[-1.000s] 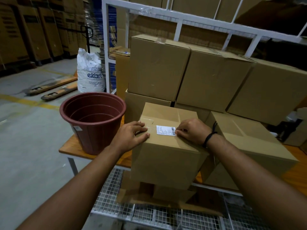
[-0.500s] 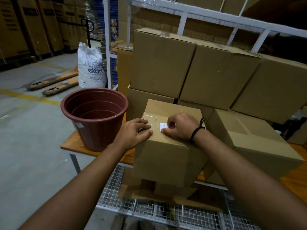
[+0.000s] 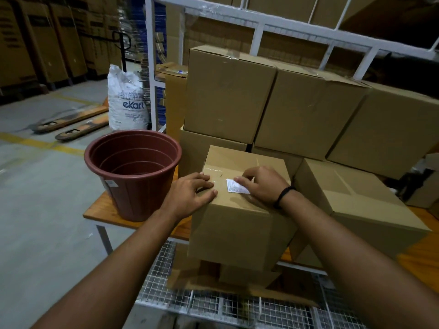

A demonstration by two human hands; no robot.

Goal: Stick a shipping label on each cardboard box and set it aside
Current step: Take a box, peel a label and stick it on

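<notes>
A person's hands work the top of a plain brown cardboard box (image 3: 237, 230) that stands at the front edge of a wooden worktop (image 3: 99, 211) in a dim warehouse. The left hand (image 3: 192, 193) lies flat, fingers spread, on the box's near-left corner. The right hand (image 3: 261, 186) presses its fingertips down on a small white shipping label (image 3: 234, 186) on the taped lid. Neither hand grips anything. The label lies between the hands, under the right, which is nearer to it. Its long axis runs roughly left to right, and its right end is hidden. Smoothing appears nearly done, with setting the box aside next. A ribbed reddish plastic bucket (image 3: 133, 174) stands just left, a second carton (image 3: 356, 198) is close on the right, and stacked cartons (image 3: 228, 96) rise behind.
</notes>
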